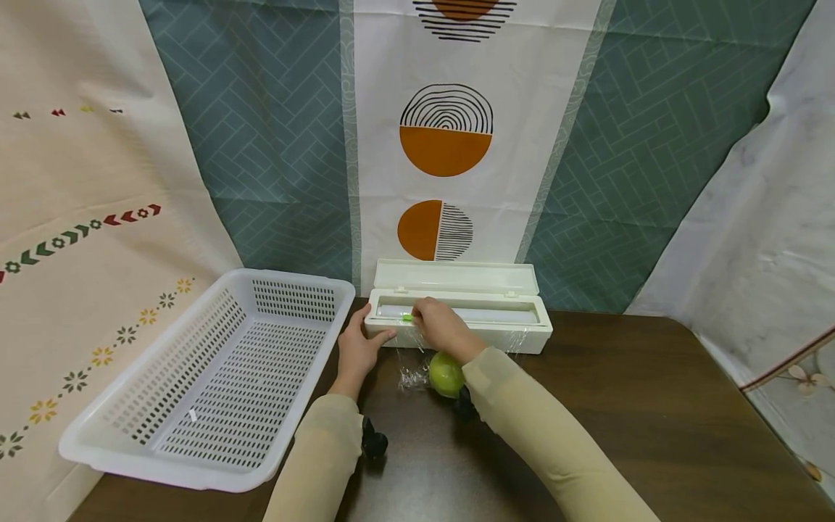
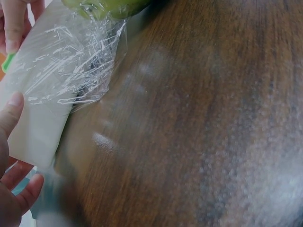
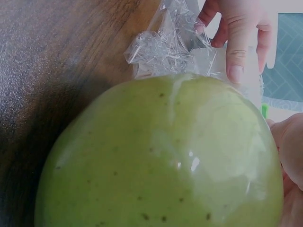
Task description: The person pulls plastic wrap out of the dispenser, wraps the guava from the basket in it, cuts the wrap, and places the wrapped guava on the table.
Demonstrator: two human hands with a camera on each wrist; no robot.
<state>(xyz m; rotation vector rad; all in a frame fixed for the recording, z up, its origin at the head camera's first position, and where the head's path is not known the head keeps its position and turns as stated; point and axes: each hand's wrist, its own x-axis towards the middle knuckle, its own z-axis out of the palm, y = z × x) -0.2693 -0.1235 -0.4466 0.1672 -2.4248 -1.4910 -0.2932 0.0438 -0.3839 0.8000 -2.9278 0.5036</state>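
Wht oblong box (image 1: pixel 499 339), lid up, is set on dk table (image 1: pixel 620 406). Green slider (image 1: pixel 407 317) is pinched by R hand (image 1: pixel 445 330); box's L end is held by L hand (image 1: pixel 356 349), thumb on front. Crinkled clear film (image 2: pixel 90 61) is bunched against shiny, specked green fruit (image 1: pixel 445 375), nr box front.

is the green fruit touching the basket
Apart: the head view shows bare table and the left sleeve between the fruit and the basket.

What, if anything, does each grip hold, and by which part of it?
The left grip holds the cling-film dispenser by its left end. The right grip seems to pinch the green slider; exactly where is hidden.
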